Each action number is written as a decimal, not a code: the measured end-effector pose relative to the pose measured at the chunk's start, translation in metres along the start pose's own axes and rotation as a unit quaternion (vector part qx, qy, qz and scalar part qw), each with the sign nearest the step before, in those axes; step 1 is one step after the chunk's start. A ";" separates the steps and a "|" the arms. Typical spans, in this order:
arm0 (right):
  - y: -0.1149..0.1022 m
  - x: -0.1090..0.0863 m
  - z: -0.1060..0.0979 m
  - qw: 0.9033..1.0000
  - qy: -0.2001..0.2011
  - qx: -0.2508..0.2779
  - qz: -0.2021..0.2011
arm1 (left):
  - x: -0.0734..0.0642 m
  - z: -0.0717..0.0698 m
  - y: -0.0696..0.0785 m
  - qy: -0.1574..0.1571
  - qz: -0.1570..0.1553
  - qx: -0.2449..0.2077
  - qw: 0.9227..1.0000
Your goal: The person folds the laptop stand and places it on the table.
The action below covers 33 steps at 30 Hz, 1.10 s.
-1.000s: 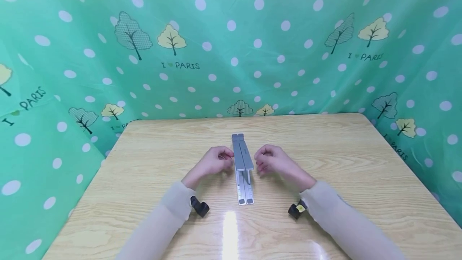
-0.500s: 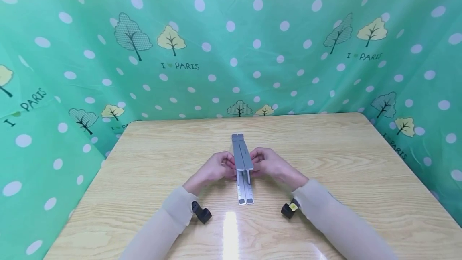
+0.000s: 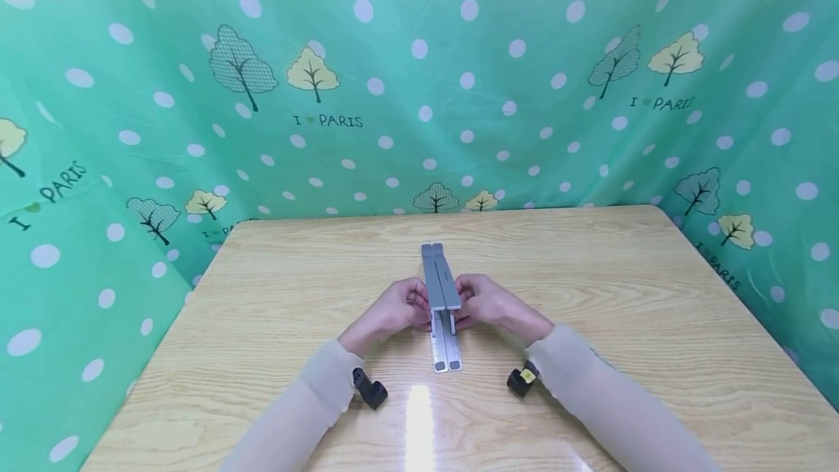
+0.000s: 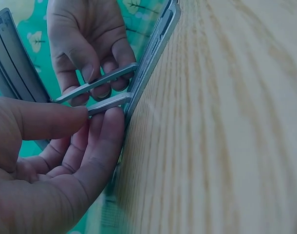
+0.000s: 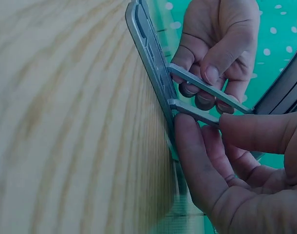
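A grey metal folding laptop stand (image 3: 440,282) stands partly raised at the middle of the table, its base (image 3: 446,355) pointing toward me. My left hand (image 3: 400,306) is at its left side; in the left wrist view, thumb and fingers pinch the near support leg (image 4: 109,103). On the other side my right hand (image 3: 486,301) pinches the opposite support leg (image 5: 194,113), thumb above and fingers below. The top arms (image 5: 287,90) slope up over both hands. From the head view, the fingertips are partly hidden by the stand.
The wooden table (image 3: 295,261) stretches around the stand on all sides. A green dotted curtain (image 3: 419,93) hangs behind and beside it. Small black wrist cameras (image 3: 370,389) sit at the sleeves, close to the tabletop.
Both hands have come in from beside the laptop stand and taken hold of its support legs. In the last half second they have shifted slightly toward me. The stand keeps its place.
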State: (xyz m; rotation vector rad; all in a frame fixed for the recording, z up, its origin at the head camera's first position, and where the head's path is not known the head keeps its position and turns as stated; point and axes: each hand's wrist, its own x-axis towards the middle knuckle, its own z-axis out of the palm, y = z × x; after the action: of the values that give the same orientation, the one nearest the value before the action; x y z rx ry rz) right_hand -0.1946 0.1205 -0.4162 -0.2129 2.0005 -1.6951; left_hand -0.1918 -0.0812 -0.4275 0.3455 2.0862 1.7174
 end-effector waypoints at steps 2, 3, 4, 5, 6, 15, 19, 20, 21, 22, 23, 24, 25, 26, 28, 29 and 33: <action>0.000 0.000 0.000 1.000 -0.003 -0.009 -0.003 | 0.000 0.000 0.000 -0.001 0.001 0.003 1.000; 0.000 0.000 0.000 1.000 -0.004 -0.011 -0.004 | 0.000 0.000 0.000 -0.001 0.001 0.004 1.000; 0.000 0.000 0.000 1.000 -0.004 -0.012 -0.005 | 0.000 0.001 0.000 0.000 0.002 0.005 1.000; 0.000 0.000 0.000 1.000 -0.004 -0.014 -0.006 | 0.000 0.001 0.000 0.001 0.002 0.007 1.000; 0.000 0.000 0.001 1.000 -0.004 -0.014 -0.007 | 0.000 0.001 0.000 0.002 0.002 0.007 1.000; 0.000 -0.001 0.001 1.000 -0.004 -0.011 -0.018 | 0.000 0.003 0.000 0.010 0.008 0.009 1.000; 0.000 -0.001 0.001 1.000 0.000 -0.007 -0.023 | 0.001 0.003 -0.002 0.014 0.026 0.028 0.999; 0.000 -0.001 0.002 1.000 0.003 -0.006 -0.024 | 0.000 0.003 -0.002 0.018 0.028 0.032 0.999; -0.001 -0.002 0.002 1.000 0.005 -0.005 -0.025 | 0.000 0.002 -0.002 0.020 0.031 0.037 0.999; -0.001 -0.002 0.002 1.000 0.006 -0.003 -0.024 | 0.000 0.002 -0.001 0.022 0.032 0.039 0.998; -0.002 -0.002 0.002 1.000 0.007 -0.001 -0.024 | 0.000 0.001 -0.001 0.024 0.029 0.037 0.999; -0.002 -0.002 0.002 1.000 0.007 0.003 -0.023 | 0.000 0.001 0.000 0.026 0.028 0.034 0.999; -0.002 -0.002 0.002 1.000 0.007 0.007 -0.023 | 0.000 0.001 0.001 0.027 0.026 0.032 0.999; -0.003 -0.002 0.002 1.000 0.006 0.013 -0.021 | 0.000 0.000 0.001 0.027 0.025 0.028 0.999; -0.003 -0.003 0.000 0.999 0.004 0.024 -0.021 | 0.000 0.000 0.002 0.031 0.021 0.016 0.999; -0.003 -0.003 0.000 0.999 0.005 0.031 -0.021 | 0.000 0.000 0.003 0.033 0.019 0.009 0.999; -0.003 -0.003 -0.002 0.999 0.020 0.044 -0.021 | 0.001 0.000 0.003 0.046 0.019 -0.020 0.999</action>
State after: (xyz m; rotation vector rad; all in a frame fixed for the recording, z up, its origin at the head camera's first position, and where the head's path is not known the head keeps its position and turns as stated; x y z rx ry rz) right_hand -0.1938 0.1230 -0.4121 -0.1927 1.9578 -1.8226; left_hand -0.1933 -0.0799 -0.4246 0.2995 2.1195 1.8262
